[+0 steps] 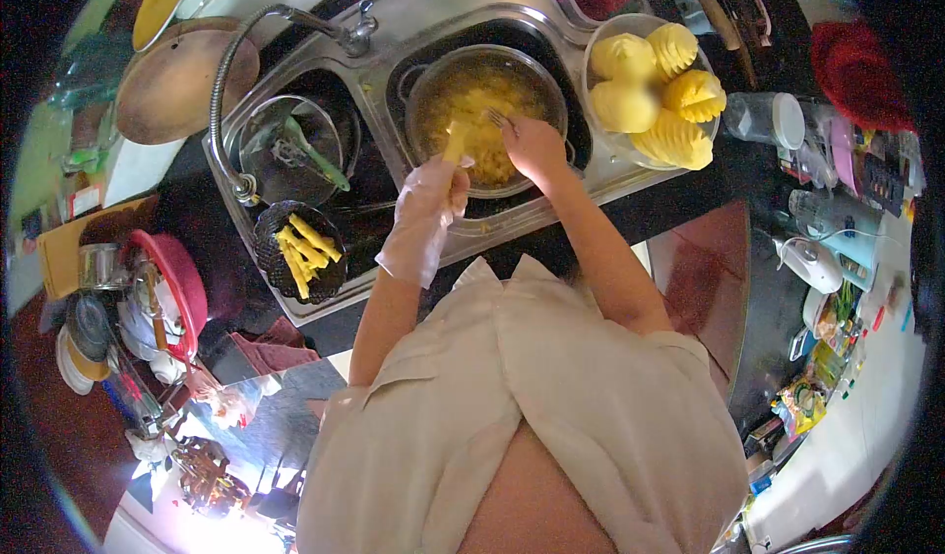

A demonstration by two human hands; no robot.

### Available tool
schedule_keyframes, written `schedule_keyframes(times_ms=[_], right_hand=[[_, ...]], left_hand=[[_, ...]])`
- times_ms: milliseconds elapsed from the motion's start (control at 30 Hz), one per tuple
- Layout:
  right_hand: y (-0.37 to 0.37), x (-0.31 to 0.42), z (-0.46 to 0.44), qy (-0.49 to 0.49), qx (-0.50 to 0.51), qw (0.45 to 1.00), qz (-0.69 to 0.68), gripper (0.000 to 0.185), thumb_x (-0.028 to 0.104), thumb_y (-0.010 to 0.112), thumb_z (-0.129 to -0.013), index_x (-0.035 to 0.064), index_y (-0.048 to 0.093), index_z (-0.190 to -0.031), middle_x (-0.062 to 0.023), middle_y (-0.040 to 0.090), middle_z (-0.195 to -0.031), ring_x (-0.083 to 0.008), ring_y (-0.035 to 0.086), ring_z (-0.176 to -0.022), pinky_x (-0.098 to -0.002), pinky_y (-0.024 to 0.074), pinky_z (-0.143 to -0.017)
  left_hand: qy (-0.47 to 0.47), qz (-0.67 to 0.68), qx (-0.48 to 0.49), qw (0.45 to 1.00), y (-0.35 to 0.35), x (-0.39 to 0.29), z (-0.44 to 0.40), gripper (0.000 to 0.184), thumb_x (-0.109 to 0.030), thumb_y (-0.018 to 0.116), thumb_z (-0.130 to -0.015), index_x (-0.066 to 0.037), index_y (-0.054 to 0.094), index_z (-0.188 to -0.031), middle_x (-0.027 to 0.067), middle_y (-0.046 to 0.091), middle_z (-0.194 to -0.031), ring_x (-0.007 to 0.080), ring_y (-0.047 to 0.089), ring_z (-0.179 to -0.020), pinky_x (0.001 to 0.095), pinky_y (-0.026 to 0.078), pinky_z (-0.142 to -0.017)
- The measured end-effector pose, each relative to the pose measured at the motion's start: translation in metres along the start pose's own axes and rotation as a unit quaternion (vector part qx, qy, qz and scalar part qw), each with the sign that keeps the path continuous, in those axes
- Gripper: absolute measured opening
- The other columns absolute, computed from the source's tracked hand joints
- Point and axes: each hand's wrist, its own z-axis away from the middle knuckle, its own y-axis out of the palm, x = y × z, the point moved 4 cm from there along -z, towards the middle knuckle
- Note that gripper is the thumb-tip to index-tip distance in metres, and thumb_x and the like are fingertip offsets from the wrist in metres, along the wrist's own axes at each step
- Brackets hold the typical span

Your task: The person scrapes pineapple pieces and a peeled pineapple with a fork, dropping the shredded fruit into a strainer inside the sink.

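Note:
My left hand (425,210), in a thin clear glove, is closed round the lower end of a yellow pineapple core (456,141) that points up over the pot. My right hand (536,151), bare, grips a fork (497,117) with its tines close to the core; whether they touch I cannot tell. Beneath both hands a large metal pot (416,111) sits in the right sink basin, holding shredded yellow pineapple (489,165) in juice. Right of it, a bowl (591,72) carries several peeled pineapples (674,141). Several bare cores (307,249) lie in a black basket (271,227) at the left.
The left basin holds a clear lid or bowl (258,146) and a green-handled utensil (320,153). A tap (356,37) with a curved metal spout (219,111) arches over the left side. A pink tub (187,278) of dishes stands far left, a plastic jar (773,121) at right.

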Motion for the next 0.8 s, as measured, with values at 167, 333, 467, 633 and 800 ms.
schedule_keyframes(times_ms=[167,333,467,633,800], right_hand=[[-0.014,0.007,0.013,0.003,-0.003,0.976,-0.217,0.036,0.034,0.046,-0.093,0.0038,0.065,-0.095,-0.0203,0.065,-0.085,-0.0402,0.062,-0.082,-0.0473,0.0496,-0.073],[-0.015,0.035,0.039,-0.056,0.027,0.966,-0.25,0.031,0.033,0.049,-0.092,0.0065,0.065,-0.096,-0.0196,0.065,-0.084,-0.0395,0.062,-0.081,-0.0464,0.0498,-0.073],[-0.002,0.04,0.041,-0.133,0.012,0.979,-0.155,0.025,0.028,0.052,-0.091,0.007,0.064,-0.095,-0.0196,0.063,-0.081,-0.038,0.062,-0.076,-0.0447,0.0482,-0.066],[0.022,0.013,0.02,-0.117,0.019,0.99,-0.074,0.028,0.031,0.051,-0.091,0.0065,0.064,-0.096,-0.0191,0.064,-0.076,-0.0394,0.062,-0.07,-0.0478,0.0478,-0.062],[0.013,0.001,0.005,-0.016,0.044,0.998,-0.037,0.028,0.028,0.049,-0.09,0.0043,0.062,-0.097,-0.0212,0.066,-0.084,-0.04,0.064,-0.075,-0.0494,0.0514,-0.068]], left_hand=[[-0.046,0.192,-0.018,0.98,-0.001,0.002,0.002,0.018,-0.027,0.057,-0.088,-0.01,0.062,-0.092,-0.0007,0.053,-0.065,0.0097,0.048,-0.047,0.0221,0.034,-0.038],[-0.1,0.232,0.003,0.967,0.002,0.001,-0.007,0.013,-0.024,0.058,-0.086,-0.011,0.058,-0.083,0.0016,0.054,-0.066,0.0131,0.05,-0.049,0.0265,0.042,-0.045],[0.247,-0.461,-0.048,0.851,0.01,-0.005,-0.004,0.015,-0.017,0.051,-0.086,-0.009,0.059,-0.097,0.0131,0.059,-0.072,0.0327,0.06,-0.064,0.0429,0.05,-0.058],[0.226,-0.37,-0.051,0.9,0.005,-0.006,0.002,0.023,-0.015,0.048,-0.087,-0.008,0.058,-0.107,0.017,0.059,-0.079,0.0382,0.058,-0.075,0.0483,0.047,-0.065],[-0.102,0.064,0.075,0.99,-0.005,0.0,0.007,0.021,-0.02,0.051,-0.091,-0.006,0.059,-0.105,0.0086,0.06,-0.078,0.0171,0.06,-0.063,0.0316,0.047,-0.048]])
